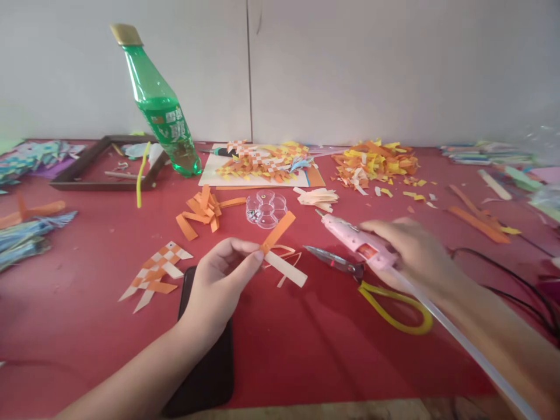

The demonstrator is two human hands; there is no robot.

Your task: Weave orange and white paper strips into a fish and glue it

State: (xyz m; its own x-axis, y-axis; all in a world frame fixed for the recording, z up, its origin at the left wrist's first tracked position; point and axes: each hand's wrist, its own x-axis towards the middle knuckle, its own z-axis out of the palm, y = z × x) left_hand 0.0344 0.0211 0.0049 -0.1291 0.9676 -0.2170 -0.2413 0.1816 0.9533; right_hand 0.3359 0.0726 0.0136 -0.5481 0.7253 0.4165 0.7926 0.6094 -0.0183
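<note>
Between thumb and fingers, my left hand [230,271] pinches an orange paper strip [280,228] and a white paper strip [289,269] where they cross. My right hand [411,251] grips a pink hot glue gun [356,238], its nozzle pointing up and left, with a long clear glue stick [459,344] trailing from its back. Scissors with yellow handles [396,312] lie below the glue gun. A woven orange and white paper fish [155,271] rests left of my left hand, and a dark phone [210,361] lies partly under that forearm.
Folded orange strips [203,211], a clear compartment dish [266,209] and pale strips [317,198] lie ahead. Behind them are woven pieces [262,160] and a scrap pile [376,163]. A green bottle [164,116] stands by a dark frame [100,185]. Black cables [520,274] run at right.
</note>
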